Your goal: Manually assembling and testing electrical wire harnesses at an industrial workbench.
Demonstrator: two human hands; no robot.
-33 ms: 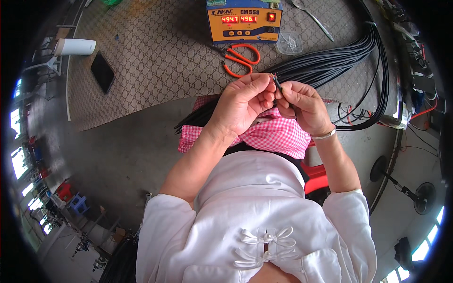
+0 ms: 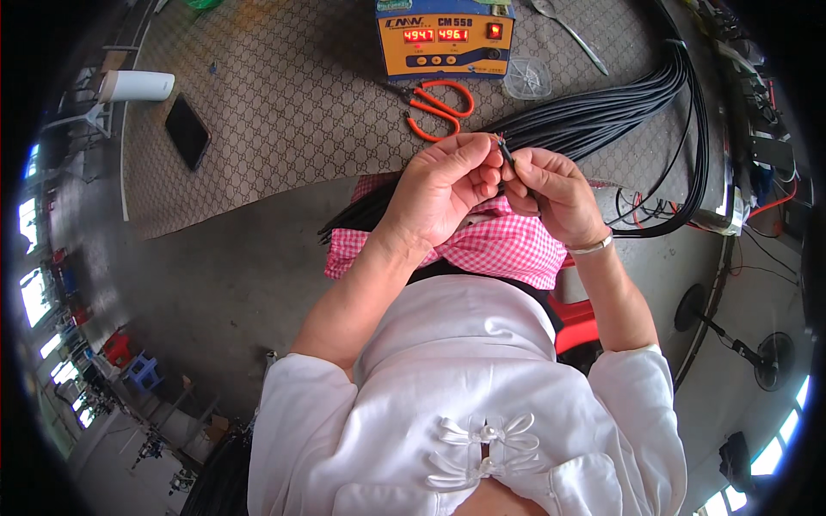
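Just below the orange meter, near the table edge, both hands meet over one black cable. The left hand pinches the cable end between thumb and fingertips; the right hand grips the same cable just beside it, fingers curled around it. The cable's tip sticks up between the two thumbs, and its length seems to run back toward the cable bundle, which sweeps from right of the meter down under the hands. The step in hand looks like working or checking the tip of a single lead. The tip is too small to show what is done to it. The next move likely calls for fine finger control at that tip while the right hand keeps the cable steady.

Orange scissors lie just below the meter, a clear round lid beside its right corner. Well to the meter's left rest a phone and a white cup on its side. A pink checked cloth covers the lap under the hands. The table wears a patterned tan cover; the floor is grey concrete, with a fan standing far to the lower right.
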